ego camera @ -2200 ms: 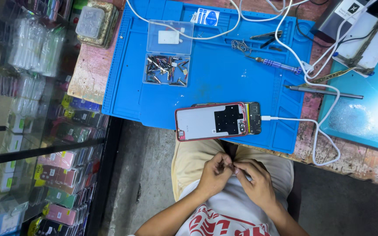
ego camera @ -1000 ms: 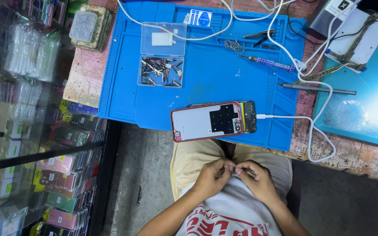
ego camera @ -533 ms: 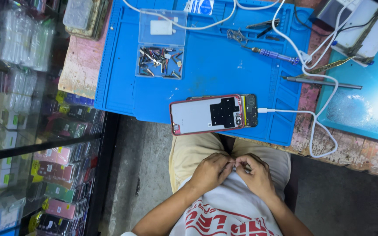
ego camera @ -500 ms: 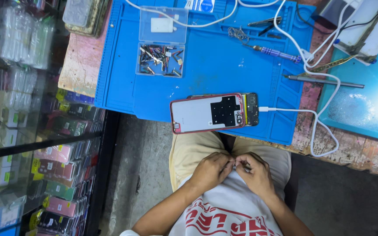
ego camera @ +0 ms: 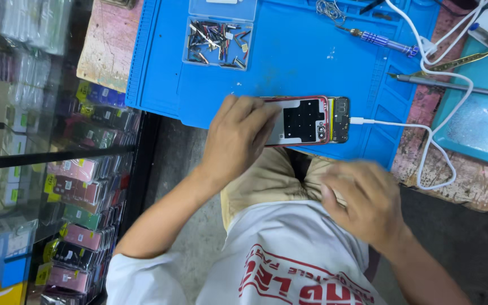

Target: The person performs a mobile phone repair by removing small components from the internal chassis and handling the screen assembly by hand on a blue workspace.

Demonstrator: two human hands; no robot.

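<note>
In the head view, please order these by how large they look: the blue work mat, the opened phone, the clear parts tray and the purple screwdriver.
1. blue work mat
2. opened phone, partly under the left hand
3. clear parts tray, close to the phone, so unsure
4. purple screwdriver

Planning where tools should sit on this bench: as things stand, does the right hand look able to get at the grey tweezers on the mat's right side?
Probably yes. The right hand hovers over the lap, blurred. The tweezers lie uncovered beyond the white cable, which loops across the path but lies flat.
</note>
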